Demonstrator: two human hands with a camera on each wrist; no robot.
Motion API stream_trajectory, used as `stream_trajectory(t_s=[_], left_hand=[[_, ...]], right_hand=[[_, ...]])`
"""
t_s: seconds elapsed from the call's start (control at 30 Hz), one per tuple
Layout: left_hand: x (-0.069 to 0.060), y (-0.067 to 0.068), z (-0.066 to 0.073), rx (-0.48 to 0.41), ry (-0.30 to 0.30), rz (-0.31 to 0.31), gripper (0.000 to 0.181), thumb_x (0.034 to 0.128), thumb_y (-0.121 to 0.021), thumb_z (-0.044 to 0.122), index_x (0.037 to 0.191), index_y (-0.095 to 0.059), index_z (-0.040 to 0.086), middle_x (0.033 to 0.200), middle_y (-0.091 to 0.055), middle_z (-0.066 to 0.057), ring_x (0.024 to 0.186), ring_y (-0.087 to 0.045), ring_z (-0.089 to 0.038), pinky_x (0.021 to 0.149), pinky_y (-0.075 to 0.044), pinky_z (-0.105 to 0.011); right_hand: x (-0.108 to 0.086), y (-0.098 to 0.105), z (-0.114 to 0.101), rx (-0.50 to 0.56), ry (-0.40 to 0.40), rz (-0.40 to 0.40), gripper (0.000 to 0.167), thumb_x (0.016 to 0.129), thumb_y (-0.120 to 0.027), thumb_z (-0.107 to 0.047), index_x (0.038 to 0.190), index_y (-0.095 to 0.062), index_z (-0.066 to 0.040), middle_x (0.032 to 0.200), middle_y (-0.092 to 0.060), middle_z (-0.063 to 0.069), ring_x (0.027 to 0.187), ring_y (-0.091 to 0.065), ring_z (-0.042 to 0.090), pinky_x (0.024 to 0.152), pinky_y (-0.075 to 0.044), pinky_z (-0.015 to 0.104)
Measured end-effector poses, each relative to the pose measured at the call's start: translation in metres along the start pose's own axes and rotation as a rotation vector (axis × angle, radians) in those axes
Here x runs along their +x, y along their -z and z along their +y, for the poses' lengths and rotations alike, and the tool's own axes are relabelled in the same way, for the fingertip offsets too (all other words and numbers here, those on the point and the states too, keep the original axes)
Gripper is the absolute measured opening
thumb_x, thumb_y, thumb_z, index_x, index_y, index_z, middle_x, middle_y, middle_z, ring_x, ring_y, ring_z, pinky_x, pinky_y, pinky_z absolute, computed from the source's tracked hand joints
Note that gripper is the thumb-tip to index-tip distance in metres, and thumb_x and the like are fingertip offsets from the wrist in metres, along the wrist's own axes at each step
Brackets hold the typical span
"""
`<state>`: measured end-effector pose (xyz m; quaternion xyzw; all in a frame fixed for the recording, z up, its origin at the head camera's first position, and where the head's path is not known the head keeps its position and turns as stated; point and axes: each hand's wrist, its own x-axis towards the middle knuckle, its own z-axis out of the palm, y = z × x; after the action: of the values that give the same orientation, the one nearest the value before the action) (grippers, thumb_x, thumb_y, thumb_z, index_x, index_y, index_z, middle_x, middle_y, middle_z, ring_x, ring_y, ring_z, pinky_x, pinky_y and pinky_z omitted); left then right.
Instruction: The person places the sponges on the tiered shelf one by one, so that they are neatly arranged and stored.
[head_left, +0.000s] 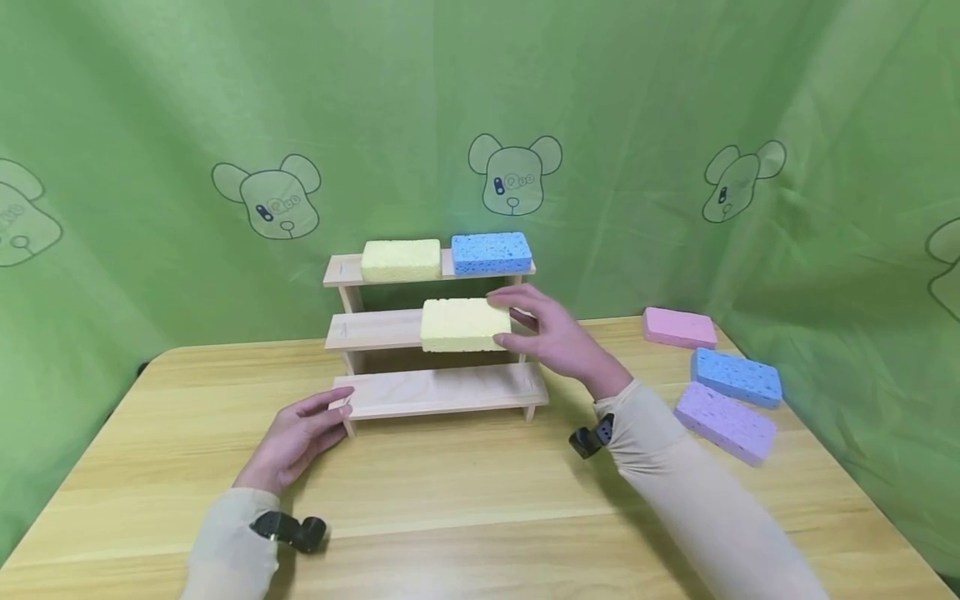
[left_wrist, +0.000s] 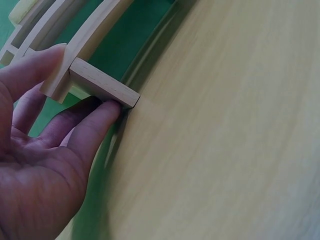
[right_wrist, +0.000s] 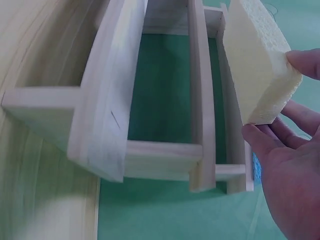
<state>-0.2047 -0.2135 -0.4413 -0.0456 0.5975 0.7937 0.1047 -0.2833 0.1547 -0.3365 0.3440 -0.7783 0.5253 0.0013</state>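
Note:
A three-tier wooden rack [head_left: 442,393] stands on the table. My right hand [head_left: 558,333] pinches a pale yellow sponge [head_left: 463,325] by its right end, in front of the middle shelf's right part. In the right wrist view the same sponge [right_wrist: 260,65] is between thumb and fingers of the hand [right_wrist: 295,165], off the shelves. My left hand [head_left: 300,437] grips the left end of the bottom shelf; the left wrist view shows the hand [left_wrist: 55,155] with its fingers around that wooden end [left_wrist: 102,82]. On the top shelf lie another yellow sponge [head_left: 401,261] and a blue sponge [head_left: 491,253].
On the table's right side lie a pink sponge [head_left: 678,327], a blue sponge [head_left: 737,377] and a purple sponge [head_left: 726,422], the blue and purple close together. A green curtain [head_left: 600,100] with bear-head outlines hangs behind and beside the table [head_left: 450,517].

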Motion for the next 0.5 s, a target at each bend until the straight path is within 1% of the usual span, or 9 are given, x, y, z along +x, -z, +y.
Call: stream_trajectory(t_s=[0.13,0.23,0.43,0.5], left_hand=[[0.000,-0.001,0.000,-0.002,0.000,-0.001,0.038,0.0904,-0.066,-0.002,0.128,-0.063,0.003,0.150,-0.033,-0.018,0.109,-0.063,-0.019,0.101,-0.048,-0.037],[0.000,-0.001,0.000,0.002,0.000,-0.004,0.041,0.0903,-0.067,-0.001,0.131,-0.061,0.001,0.150,-0.032,-0.018,0.109,-0.062,-0.019,0.101,-0.048,-0.037],[0.000,0.000,0.001,0.009,-0.002,-0.007,0.043,0.0905,-0.067,-0.001,0.132,-0.059,0.000,0.151,-0.031,-0.017,0.110,-0.062,-0.018,0.101,-0.048,-0.037],[0.000,0.001,0.001,0.009,-0.002,-0.010,0.043,0.0907,-0.067,0.000,0.133,-0.059,0.000,0.152,-0.030,-0.017,0.110,-0.062,-0.019,0.102,-0.048,-0.037]], right_hand=[[0.004,-0.006,0.001,-0.019,0.008,-0.003,0.053,0.087,-0.072,-0.003,0.135,-0.052,0.005,0.140,-0.045,0.011,0.131,-0.042,0.027,0.115,-0.031,0.037],[0.006,-0.010,0.001,-0.027,0.017,-0.002,0.053,0.086,-0.073,-0.004,0.134,-0.053,0.005,0.139,-0.045,0.011,0.131,-0.042,0.027,0.115,-0.031,0.038],[0.011,-0.016,0.000,-0.035,0.023,-0.016,0.053,0.086,-0.073,-0.004,0.135,-0.052,0.006,0.138,-0.045,0.010,0.130,-0.042,0.025,0.114,-0.032,0.032],[0.013,-0.018,-0.001,-0.040,0.024,-0.016,0.054,0.086,-0.073,-0.004,0.135,-0.052,0.005,0.139,-0.045,0.010,0.130,-0.042,0.025,0.114,-0.032,0.034]])
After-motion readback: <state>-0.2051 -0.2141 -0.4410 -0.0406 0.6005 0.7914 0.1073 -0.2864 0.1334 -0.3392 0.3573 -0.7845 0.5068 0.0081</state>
